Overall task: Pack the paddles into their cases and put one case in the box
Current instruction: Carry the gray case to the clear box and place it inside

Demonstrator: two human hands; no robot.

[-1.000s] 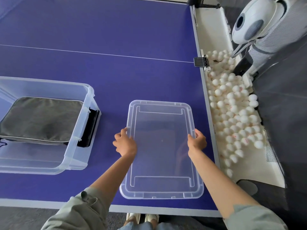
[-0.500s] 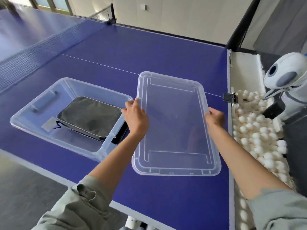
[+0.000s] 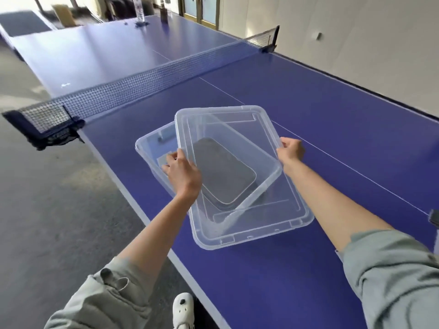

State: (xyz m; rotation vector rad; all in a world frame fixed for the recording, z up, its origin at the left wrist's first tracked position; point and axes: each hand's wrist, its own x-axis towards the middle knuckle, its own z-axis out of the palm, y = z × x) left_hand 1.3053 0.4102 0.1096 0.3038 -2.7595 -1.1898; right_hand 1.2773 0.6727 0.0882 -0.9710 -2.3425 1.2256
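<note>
**Lid held over the box, case inside**

Over the near half of the blue table (image 3: 308, 115) I have both hands on a clear plastic lid (image 3: 240, 236). My left hand (image 3: 183, 174) grips the lid's left long edge, fingers curled over the rim and thumb on top. My right hand (image 3: 290, 149) pinches the opposite long edge, fingers wrapped around the rim. The lid sits above the clear box (image 3: 148, 148) but is turned out of line with it, so the box's far-left corner and part of its left wall stick out past the lid, while the lid's near end overhangs the table surface. Whether the lid is touching the box rim I cannot tell.

Inside the box, seen through the lid, lies a dark grey paddle case (image 3: 225, 172), flat on the bottom. A small pale tag (image 3: 164, 159) shows on the box floor just beside my left hand.

The box stands close to the table's left edge, on my side of the net (image 3: 142, 86). On the far half of the table stand a bottle (image 3: 139, 8) and a darker container (image 3: 164, 13), both blurred. Down at the bottom edge, a white shoe (image 3: 183, 309) shows on the grey floor.
</note>
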